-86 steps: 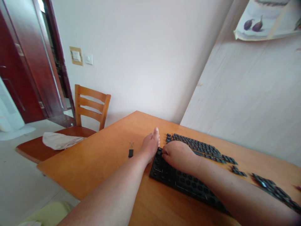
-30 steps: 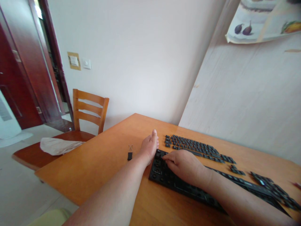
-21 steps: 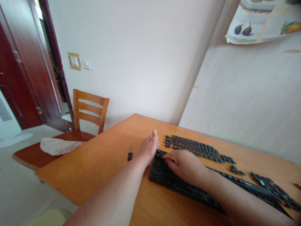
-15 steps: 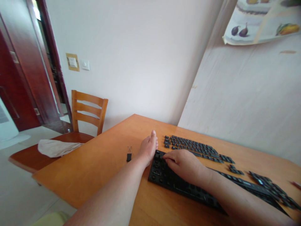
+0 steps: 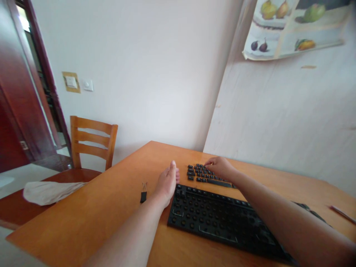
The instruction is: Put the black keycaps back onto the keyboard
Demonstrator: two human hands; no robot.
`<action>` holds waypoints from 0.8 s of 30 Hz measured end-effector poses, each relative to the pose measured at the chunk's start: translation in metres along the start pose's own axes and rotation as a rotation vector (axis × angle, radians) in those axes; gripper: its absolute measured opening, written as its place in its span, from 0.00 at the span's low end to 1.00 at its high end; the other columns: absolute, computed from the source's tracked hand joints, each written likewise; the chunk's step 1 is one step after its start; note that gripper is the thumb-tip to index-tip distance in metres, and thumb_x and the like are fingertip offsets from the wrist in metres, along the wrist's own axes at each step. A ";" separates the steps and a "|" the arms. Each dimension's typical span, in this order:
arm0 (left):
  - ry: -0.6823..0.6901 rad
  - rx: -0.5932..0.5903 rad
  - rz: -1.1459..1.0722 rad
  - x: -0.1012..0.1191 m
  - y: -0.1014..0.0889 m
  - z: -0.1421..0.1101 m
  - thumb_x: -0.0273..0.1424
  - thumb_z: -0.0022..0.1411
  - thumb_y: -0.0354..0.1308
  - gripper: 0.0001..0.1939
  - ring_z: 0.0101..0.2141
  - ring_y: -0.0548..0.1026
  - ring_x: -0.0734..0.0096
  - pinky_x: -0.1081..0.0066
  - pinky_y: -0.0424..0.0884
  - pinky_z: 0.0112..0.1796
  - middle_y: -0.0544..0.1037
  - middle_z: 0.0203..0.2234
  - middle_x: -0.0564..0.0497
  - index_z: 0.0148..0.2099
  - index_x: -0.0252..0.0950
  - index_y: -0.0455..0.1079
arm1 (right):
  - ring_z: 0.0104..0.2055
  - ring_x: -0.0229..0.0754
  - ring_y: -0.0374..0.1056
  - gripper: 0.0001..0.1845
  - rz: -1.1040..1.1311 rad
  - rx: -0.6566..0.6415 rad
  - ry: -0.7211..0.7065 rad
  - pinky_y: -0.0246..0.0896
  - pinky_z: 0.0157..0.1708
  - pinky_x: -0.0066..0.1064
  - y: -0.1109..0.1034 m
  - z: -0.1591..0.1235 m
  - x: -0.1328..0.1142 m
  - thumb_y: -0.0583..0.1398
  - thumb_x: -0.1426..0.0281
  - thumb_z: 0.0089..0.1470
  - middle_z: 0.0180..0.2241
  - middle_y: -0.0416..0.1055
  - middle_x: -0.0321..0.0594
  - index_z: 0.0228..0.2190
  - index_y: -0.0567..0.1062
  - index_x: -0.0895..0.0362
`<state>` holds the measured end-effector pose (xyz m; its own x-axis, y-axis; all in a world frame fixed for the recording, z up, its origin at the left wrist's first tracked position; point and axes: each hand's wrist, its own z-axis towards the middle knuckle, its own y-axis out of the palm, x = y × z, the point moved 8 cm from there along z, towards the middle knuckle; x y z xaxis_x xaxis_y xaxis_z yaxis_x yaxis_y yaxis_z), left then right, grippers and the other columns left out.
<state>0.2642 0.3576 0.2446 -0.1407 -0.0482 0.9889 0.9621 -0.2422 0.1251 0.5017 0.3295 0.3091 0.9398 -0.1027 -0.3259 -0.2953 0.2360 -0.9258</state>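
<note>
Wooden tabletop (image 5: 111,193) supported a black keyboard (image 5: 211,217), many switches exposed. Loose keycaps (image 5: 198,171) lay in rows beyond the keyboard, where my right hand (image 5: 221,167) reached, fingertips pinched together; whether they gripped a cap, I could not tell. My left hand (image 5: 167,183) stood at the keyboard's left end, unclasped, thumb raised.

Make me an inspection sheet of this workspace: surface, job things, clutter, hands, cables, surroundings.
Surface: wooden table.
Job's things: black keyboard, most key positions uncapped; loose keycaps in rows behind it.
Clutter: binder clip; slim stick-like object at far right.
Hands: left hand by the keyboard's far left corner; right hand at the keycaps, grip unclear.
Cables: nothing seen.
Surroundings: chair with pale cloth; fruit pictures on wall.
</note>
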 end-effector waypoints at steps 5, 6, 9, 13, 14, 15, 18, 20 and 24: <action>-0.019 0.002 0.006 0.002 -0.001 -0.002 0.62 0.58 0.43 0.39 0.32 0.75 0.66 0.65 0.73 0.37 0.77 0.31 0.43 0.41 0.29 0.73 | 0.30 0.39 0.70 0.10 0.004 -0.004 0.057 0.60 0.30 0.26 0.012 0.027 0.021 0.60 0.72 0.47 0.29 0.79 0.40 0.30 0.83 0.57; -0.023 0.003 0.007 0.002 -0.001 -0.002 0.62 0.58 0.43 0.40 0.32 0.75 0.66 0.65 0.74 0.37 0.77 0.31 0.42 0.41 0.28 0.73 | 0.30 0.39 0.70 0.10 0.003 -0.010 0.060 0.60 0.30 0.26 0.015 0.032 0.022 0.61 0.72 0.47 0.29 0.79 0.40 0.30 0.83 0.57; -0.029 0.001 0.002 0.002 -0.001 -0.004 0.62 0.57 0.45 0.39 0.33 0.75 0.65 0.64 0.74 0.38 0.77 0.32 0.42 0.41 0.28 0.73 | 0.31 0.38 0.70 0.10 -0.006 -0.033 0.058 0.60 0.30 0.26 0.023 0.044 0.021 0.62 0.72 0.47 0.30 0.79 0.40 0.31 0.83 0.57; -0.033 -0.004 -0.001 0.004 -0.001 -0.006 0.62 0.57 0.46 0.38 0.32 0.75 0.65 0.63 0.74 0.38 0.77 0.30 0.43 0.41 0.29 0.73 | 0.31 0.39 0.71 0.10 -0.029 -0.065 0.048 0.60 0.31 0.26 0.028 0.058 0.017 0.63 0.72 0.46 0.30 0.79 0.39 0.33 0.83 0.57; -0.033 -0.003 0.000 0.005 -0.001 -0.006 0.62 0.57 0.46 0.38 0.32 0.75 0.65 0.63 0.74 0.38 0.77 0.30 0.43 0.41 0.29 0.73 | 0.32 0.39 0.71 0.11 -0.035 -0.072 0.047 0.60 0.31 0.26 0.029 0.060 0.016 0.63 0.71 0.46 0.30 0.79 0.39 0.33 0.83 0.57; -0.032 -0.002 0.001 0.005 -0.001 -0.006 0.62 0.57 0.46 0.38 0.32 0.76 0.65 0.63 0.74 0.38 0.77 0.30 0.43 0.41 0.29 0.73 | 0.32 0.39 0.71 0.11 -0.041 -0.080 0.048 0.60 0.31 0.26 0.030 0.062 0.016 0.63 0.71 0.46 0.30 0.79 0.39 0.33 0.83 0.57; -0.026 -0.001 -0.001 0.004 -0.001 -0.005 0.61 0.57 0.47 0.38 0.33 0.76 0.64 0.63 0.74 0.38 0.77 0.30 0.43 0.41 0.29 0.73 | 0.31 0.39 0.71 0.11 -0.061 -0.108 0.061 0.61 0.30 0.26 0.034 0.068 0.017 0.64 0.71 0.45 0.30 0.78 0.38 0.34 0.82 0.56; -0.023 -0.002 0.000 0.003 -0.001 -0.004 0.61 0.57 0.47 0.38 0.33 0.76 0.63 0.63 0.74 0.38 0.77 0.30 0.42 0.41 0.29 0.74 | 0.31 0.38 0.71 0.10 -0.073 -0.131 0.070 0.61 0.31 0.27 0.037 0.071 0.018 0.65 0.70 0.46 0.29 0.78 0.39 0.34 0.82 0.56; -0.016 0.002 0.004 0.003 -0.001 -0.004 0.61 0.57 0.47 0.38 0.32 0.76 0.64 0.63 0.73 0.37 0.77 0.29 0.43 0.41 0.29 0.74 | 0.35 0.39 0.71 0.09 -0.091 -0.186 0.076 0.65 0.36 0.29 0.045 0.073 0.019 0.64 0.68 0.52 0.33 0.77 0.40 0.36 0.80 0.58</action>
<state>0.2618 0.3535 0.2474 -0.1326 -0.0334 0.9906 0.9632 -0.2400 0.1209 0.5184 0.4084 0.2756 0.9504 -0.1896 -0.2467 -0.2433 0.0413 -0.9691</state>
